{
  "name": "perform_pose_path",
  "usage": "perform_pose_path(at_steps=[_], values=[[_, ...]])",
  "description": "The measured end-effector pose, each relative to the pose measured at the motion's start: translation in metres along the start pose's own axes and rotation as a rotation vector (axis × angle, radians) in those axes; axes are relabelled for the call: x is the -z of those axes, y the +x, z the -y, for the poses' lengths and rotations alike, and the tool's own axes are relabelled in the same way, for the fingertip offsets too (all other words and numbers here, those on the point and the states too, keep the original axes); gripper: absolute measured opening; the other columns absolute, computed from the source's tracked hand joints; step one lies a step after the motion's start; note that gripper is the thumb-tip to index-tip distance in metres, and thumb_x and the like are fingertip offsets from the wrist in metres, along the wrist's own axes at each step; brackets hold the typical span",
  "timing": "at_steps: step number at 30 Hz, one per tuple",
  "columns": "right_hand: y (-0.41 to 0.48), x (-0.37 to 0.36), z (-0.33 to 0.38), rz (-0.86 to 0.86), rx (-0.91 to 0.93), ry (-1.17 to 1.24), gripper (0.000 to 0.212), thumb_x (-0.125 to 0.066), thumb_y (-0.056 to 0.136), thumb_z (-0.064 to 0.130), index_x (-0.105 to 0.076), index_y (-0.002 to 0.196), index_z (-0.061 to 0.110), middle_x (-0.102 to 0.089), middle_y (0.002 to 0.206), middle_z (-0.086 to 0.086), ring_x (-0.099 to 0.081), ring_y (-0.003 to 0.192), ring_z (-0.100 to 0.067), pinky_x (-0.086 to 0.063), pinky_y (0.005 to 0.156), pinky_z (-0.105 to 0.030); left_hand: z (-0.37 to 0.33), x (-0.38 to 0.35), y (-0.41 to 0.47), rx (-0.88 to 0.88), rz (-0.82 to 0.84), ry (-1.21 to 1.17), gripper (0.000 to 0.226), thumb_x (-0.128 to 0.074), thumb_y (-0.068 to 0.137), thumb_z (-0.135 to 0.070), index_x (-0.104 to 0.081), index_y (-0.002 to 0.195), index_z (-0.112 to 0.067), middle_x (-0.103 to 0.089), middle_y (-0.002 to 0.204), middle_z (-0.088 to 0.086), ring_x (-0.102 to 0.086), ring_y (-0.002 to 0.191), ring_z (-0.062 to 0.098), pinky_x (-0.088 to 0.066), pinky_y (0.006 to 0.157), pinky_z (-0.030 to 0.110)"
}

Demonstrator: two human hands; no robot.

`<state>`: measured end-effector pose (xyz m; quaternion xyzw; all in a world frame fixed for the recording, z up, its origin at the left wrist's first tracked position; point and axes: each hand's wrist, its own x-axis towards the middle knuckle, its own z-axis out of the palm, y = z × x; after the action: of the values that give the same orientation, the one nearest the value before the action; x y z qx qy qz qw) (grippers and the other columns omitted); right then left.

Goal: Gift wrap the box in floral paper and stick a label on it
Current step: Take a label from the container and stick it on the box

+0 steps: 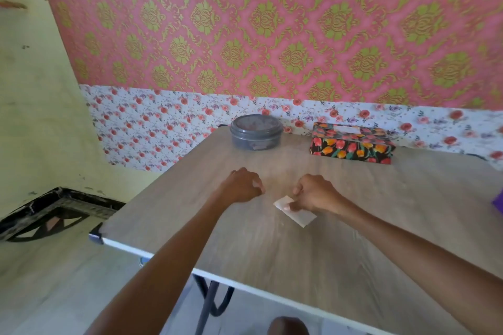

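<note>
A box wrapped in dark floral paper (352, 145) lies at the far right of the wooden table (272, 242), with a pale label strip on its top. A small white paper slip (299, 215) lies on the table in front of me. My right hand (315, 194) has its fingers curled and its thumb pressing on the slip's near-left end. My left hand (242, 185) rests on the table a little to the left, fingers curled under, holding nothing that I can see.
A round grey lidded container (255, 132) stands at the far left of the table. A purple thing (498, 202) peeks in at the right edge. The table's left corner (96, 234) and front edge drop to the floor.
</note>
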<state>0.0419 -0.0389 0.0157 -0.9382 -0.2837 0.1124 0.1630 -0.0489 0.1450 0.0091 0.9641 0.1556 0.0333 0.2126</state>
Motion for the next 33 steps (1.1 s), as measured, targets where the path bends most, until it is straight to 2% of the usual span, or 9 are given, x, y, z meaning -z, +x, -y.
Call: perform_pose_path(at_steps=[6,11,14,17,20,23,26,30,33], values=[[-0.016,-0.017,0.009,-0.140,-0.082,-0.035,0.041,-0.076,0.079,0.037,-0.068,0.108,0.010,-0.068,0.109,-0.008,-0.066,0.097,-0.027,-0.050,0.070,-0.028,-0.037,-0.018,-0.041,0.036,-0.019,0.027,0.031,-0.061,0.092,-0.028,-0.067,0.119,-0.016,-0.061,0.125,0.009,-0.052,0.118,0.028,-0.039,0.098,0.033],[-0.031,-0.026,0.006,-0.291,-0.037,-0.018,0.031,-0.075,0.079,0.041,-0.066,0.093,0.015,-0.068,0.101,-0.007,-0.066,0.091,-0.026,-0.042,0.061,-0.027,-0.048,-0.038,-0.050,0.136,-0.145,-0.021,0.033,-0.065,0.088,-0.042,-0.063,0.117,-0.025,-0.047,0.125,0.009,-0.041,0.122,0.031,-0.039,0.099,0.040],[-0.037,-0.031,0.005,-0.346,-0.022,0.031,0.027,-0.076,0.081,0.040,-0.066,0.090,0.016,-0.068,0.096,-0.003,-0.065,0.088,-0.022,-0.044,0.062,-0.027,-0.057,-0.044,-0.048,0.198,-0.213,-0.057,0.028,-0.065,0.088,-0.037,-0.066,0.113,-0.024,-0.047,0.127,0.008,-0.038,0.124,0.031,-0.037,0.101,0.042],[-0.036,-0.036,0.002,-0.382,-0.033,0.067,0.028,-0.075,0.080,0.043,-0.061,0.086,0.020,-0.067,0.094,0.000,-0.064,0.086,-0.020,-0.052,0.069,-0.029,-0.062,-0.048,-0.043,0.230,-0.217,-0.081,0.026,-0.062,0.087,-0.031,-0.071,0.111,-0.022,-0.048,0.126,0.007,-0.038,0.125,0.032,-0.035,0.105,0.043],[-0.032,-0.037,-0.004,-0.389,-0.053,0.090,0.024,-0.073,0.082,0.042,-0.058,0.083,0.022,-0.067,0.094,-0.001,-0.062,0.085,-0.019,-0.054,0.075,-0.033,-0.064,-0.051,-0.039,0.226,-0.220,-0.069,0.029,-0.065,0.086,-0.034,-0.070,0.112,-0.022,-0.048,0.125,0.006,-0.039,0.124,0.031,-0.035,0.106,0.044],[-0.037,-0.031,-0.007,-0.343,-0.035,0.127,0.027,-0.077,0.078,0.041,-0.061,0.085,0.020,-0.067,0.091,0.001,-0.059,0.080,-0.014,-0.047,0.065,-0.026,-0.059,-0.053,-0.036,0.182,-0.249,-0.039,0.030,-0.070,0.084,-0.039,-0.070,0.108,-0.022,-0.053,0.122,0.006,-0.046,0.120,0.029,-0.037,0.105,0.044],[-0.036,-0.028,-0.010,-0.294,-0.041,0.147,0.033,-0.082,0.075,0.039,-0.065,0.091,0.015,-0.068,0.092,0.000,-0.063,0.083,-0.015,-0.048,0.067,-0.026,-0.056,-0.055,-0.032,0.163,-0.269,-0.048,0.026,-0.072,0.082,-0.039,-0.072,0.101,-0.022,-0.059,0.115,0.005,-0.051,0.115,0.027,-0.038,0.104,0.044],[-0.037,-0.029,-0.008,-0.282,-0.055,0.152,0.037,-0.081,0.076,0.039,-0.064,0.097,0.013,-0.069,0.100,-0.003,-0.064,0.088,-0.016,-0.048,0.068,-0.025,-0.058,-0.057,-0.032,0.189,-0.253,-0.044,0.025,-0.067,0.088,-0.036,-0.072,0.108,-0.020,-0.052,0.123,0.004,-0.044,0.120,0.028,-0.036,0.107,0.046],[-0.039,-0.025,-0.009,-0.263,-0.062,0.172,0.042,-0.080,0.077,0.041,-0.062,0.104,0.014,-0.066,0.105,0.000,-0.060,0.090,-0.015,-0.044,0.070,-0.023,-0.059,-0.057,-0.033,0.188,-0.231,-0.068,0.025,-0.065,0.089,-0.033,-0.071,0.106,-0.016,-0.052,0.121,0.005,-0.043,0.119,0.028,-0.038,0.102,0.040]])
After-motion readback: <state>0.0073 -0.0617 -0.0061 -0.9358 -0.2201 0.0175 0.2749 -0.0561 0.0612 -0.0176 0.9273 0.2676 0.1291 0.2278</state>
